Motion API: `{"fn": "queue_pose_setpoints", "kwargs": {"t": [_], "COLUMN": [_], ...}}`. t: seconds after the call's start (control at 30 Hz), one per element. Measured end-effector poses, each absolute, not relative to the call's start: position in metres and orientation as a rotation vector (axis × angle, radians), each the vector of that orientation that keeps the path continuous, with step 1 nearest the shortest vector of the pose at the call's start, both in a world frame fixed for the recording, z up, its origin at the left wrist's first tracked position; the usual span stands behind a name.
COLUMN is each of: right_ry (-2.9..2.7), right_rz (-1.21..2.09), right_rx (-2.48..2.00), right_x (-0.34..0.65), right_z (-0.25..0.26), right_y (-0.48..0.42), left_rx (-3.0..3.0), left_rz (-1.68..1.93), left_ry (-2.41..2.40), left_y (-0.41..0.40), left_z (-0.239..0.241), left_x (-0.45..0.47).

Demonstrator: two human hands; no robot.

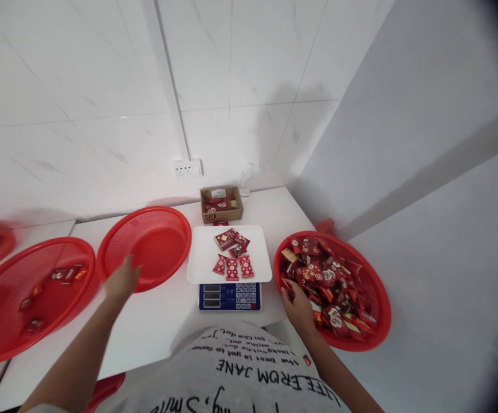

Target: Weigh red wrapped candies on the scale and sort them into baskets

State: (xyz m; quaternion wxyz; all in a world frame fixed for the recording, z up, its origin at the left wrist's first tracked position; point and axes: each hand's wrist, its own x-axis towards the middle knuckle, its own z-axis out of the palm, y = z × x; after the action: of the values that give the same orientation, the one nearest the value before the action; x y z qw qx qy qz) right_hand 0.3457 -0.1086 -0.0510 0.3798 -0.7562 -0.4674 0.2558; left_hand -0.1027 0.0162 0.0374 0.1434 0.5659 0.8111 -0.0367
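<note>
My left hand (122, 279) is over the table, blurred, its fingers apart and nothing seen in them. It is beside the near rim of a red mesh basket (163, 252) that holds nothing. At the left rim of another red basket (384, 321), full of wrapped snack packets (328, 272), my right hand (297, 307) has its fingers closed around a small red packet, partly hidden. Between the hands, a digital scale (230, 297) carries a white tray (201, 252). Three small red packets (232, 268) lie in a row on it, with several darker packets (231, 239) behind them.
An open cardboard box (222, 215) with red packets stands behind the tray, beside a clear plastic object (246, 180). On the left, a large red basket (70, 298) holds a few scattered packets. A wall socket (187, 167) is at the back; a grey wall (438, 246) borders the right.
</note>
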Motion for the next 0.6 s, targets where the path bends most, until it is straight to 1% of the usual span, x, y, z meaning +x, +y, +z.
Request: {"fn": "queue_pose_setpoints", "kwargs": {"t": [0.07,0.17,0.23,0.3,0.43,0.6], "right_ry": [-1.221,-1.22,-1.197,-1.182,-1.155,-1.163], "right_rz": [0.639,0.643,0.652,0.65,0.652,0.653], "right_rx": [-1.94,-1.935,-1.92,-1.908,-1.905,-1.917], "right_x": [0.346,0.346,0.346,0.346,0.345,0.347], "right_z": [-0.052,-0.053,-0.053,-0.054,-0.054,-0.055], "right_y": [-0.109,-0.109,-0.109,-0.108,-0.108,-0.107], "left_rx": [1.835,2.053,2.161,2.209,2.197,2.084], "left_rz": [0.073,0.237,0.252,0.193,0.17,0.286], "left_ry": [2.12,1.748,1.594,1.546,1.56,1.866], "left_y": [0.014,0.011,0.01,0.011,0.019,0.046], "left_z": [0.029,0.012,0.002,-0.005,-0.01,0.008], "left_x": [-0.054,0.021,0.062,0.089,0.099,0.049]}}
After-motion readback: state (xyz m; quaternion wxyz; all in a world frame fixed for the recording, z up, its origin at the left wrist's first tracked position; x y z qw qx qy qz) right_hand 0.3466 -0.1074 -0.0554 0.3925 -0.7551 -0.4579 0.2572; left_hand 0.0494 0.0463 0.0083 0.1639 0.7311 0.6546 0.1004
